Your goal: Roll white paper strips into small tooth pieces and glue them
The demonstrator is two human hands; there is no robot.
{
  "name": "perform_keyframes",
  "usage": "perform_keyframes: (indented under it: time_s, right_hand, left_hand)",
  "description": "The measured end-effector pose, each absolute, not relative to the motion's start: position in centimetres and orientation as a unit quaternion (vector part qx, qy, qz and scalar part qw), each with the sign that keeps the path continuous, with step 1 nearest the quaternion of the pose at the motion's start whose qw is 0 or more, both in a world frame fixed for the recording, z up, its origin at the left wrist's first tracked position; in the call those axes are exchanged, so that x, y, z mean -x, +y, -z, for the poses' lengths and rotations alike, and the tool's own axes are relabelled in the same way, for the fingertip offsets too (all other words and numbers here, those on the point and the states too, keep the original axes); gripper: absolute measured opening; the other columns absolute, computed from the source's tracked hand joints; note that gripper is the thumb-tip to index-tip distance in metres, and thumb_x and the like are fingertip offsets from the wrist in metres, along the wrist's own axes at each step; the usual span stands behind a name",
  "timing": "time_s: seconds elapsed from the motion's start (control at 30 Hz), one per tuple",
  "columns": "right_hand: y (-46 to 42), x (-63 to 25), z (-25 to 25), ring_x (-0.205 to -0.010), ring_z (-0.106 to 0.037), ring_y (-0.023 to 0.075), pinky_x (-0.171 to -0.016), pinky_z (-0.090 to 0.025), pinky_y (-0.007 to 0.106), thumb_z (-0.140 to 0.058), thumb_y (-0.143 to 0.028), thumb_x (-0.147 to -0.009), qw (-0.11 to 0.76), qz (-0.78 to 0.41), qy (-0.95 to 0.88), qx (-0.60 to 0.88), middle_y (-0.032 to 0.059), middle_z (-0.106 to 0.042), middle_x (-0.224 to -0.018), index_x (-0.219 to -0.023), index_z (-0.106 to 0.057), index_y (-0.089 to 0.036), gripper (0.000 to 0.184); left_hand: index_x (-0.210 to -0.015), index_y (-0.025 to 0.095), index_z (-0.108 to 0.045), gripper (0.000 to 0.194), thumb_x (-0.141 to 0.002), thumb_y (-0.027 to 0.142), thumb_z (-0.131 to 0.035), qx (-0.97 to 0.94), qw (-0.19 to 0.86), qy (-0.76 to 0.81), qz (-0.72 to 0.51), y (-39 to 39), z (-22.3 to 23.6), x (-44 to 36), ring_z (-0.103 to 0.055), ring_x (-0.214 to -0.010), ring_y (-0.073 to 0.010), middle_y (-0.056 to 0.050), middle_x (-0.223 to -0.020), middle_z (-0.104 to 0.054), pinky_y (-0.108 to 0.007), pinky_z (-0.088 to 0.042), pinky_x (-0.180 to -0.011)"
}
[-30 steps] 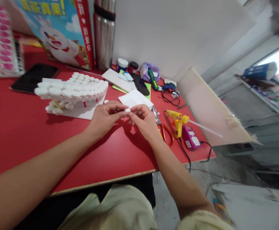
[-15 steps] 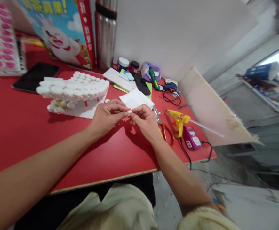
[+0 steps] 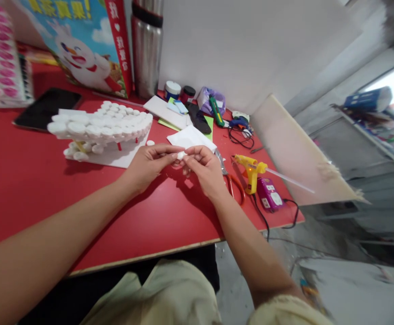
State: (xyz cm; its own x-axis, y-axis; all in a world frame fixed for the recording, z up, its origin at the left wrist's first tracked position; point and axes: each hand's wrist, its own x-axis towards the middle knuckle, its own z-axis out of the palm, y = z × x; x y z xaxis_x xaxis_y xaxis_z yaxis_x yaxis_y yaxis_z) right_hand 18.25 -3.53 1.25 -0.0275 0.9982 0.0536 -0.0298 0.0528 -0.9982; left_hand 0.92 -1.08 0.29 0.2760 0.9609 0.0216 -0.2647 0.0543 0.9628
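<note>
My left hand (image 3: 148, 164) and my right hand (image 3: 205, 169) meet over the red table (image 3: 30, 180), fingertips pinched together on one small white foam piece (image 3: 180, 155). To the left stands a white model built of several round foam discs (image 3: 98, 128) on a white sheet. A loose white disc (image 3: 150, 143) lies by the model. A white foam sheet (image 3: 192, 138) lies just behind my hands. A small white scrap (image 3: 189, 183) rests on the table under my right hand.
Red-handled scissors (image 3: 232, 183) and a yellow glue gun (image 3: 251, 171) lie right of my right hand, beside a purple power strip (image 3: 269, 194). A steel flask (image 3: 146, 49), a colourful box (image 3: 82, 45), a dark tablet (image 3: 46, 108), jars and a green knife (image 3: 216, 112) crowd the back.
Both hands stay together on the small white piece; only the fingers shift slightly. The view wobbles a little.
</note>
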Motion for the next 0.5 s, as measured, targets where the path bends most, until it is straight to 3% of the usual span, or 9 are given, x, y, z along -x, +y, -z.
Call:
perform_keyframes:
  time_s: [0.13,0.27,0.4,0.5]
  right_hand:
    - [-3.6,-18.3,-1.3,-0.054,-0.06,0.0099,-0.054,-0.049,0.024,-0.079,-0.039,-0.082,0.512,-0.496,-0.51,0.481,-0.0044,-0.07,-0.068,-0.093,-0.063,-0.022,0.026]
    - [-3.5,-18.2,-1.1,-0.049,-0.056,0.0083,-0.049,-0.044,0.022,-0.077,-0.04,-0.084,0.506,-0.482,-0.524,0.487,-0.0047,-0.069,-0.066,-0.091,-0.064,-0.02,0.025]
    - [-3.3,-18.4,-1.2,-0.044,-0.047,0.0066,-0.046,-0.037,0.021,-0.07,-0.04,-0.09,0.532,-0.413,-0.538,0.506,-0.0071,-0.063,-0.062,-0.093,-0.064,-0.02,0.021]
    - [-4.0,-19.7,-2.3,-0.047,-0.049,0.009,-0.05,-0.039,0.023,-0.063,-0.039,-0.095,0.517,-0.323,-0.564,0.558,-0.006,-0.062,-0.062,-0.095,-0.063,-0.021,0.018]
  left_hand:
    - [-0.1,0.018,-0.084,0.036,-0.069,0.033,-0.095,-0.505,0.638,0.354,-0.462,-1.1,-0.7,-0.9,-0.075,-0.083,-0.0215,-0.007,-0.09,-0.082,-0.035,-0.061,-0.08]
    - [-0.095,0.015,-0.081,0.03,-0.073,0.031,-0.093,-0.501,0.641,0.366,-0.452,-1.2,-0.7,-1.0,-0.073,-0.076,-0.0178,-0.006,-0.083,-0.079,-0.029,-0.06,-0.074]
    - [-0.098,0.013,-0.075,0.027,-0.077,0.024,-0.088,-0.409,0.713,0.336,-0.459,-1.1,-0.6,-1.0,-0.071,-0.067,-0.0164,-0.005,-0.078,-0.076,-0.026,-0.059,-0.059]
    - [-0.102,0.013,-0.075,0.023,-0.08,0.015,-0.082,-0.349,0.761,0.305,-0.455,-0.8,-0.6,-0.8,-0.071,-0.066,-0.015,-0.005,-0.078,-0.076,-0.025,-0.06,-0.06]
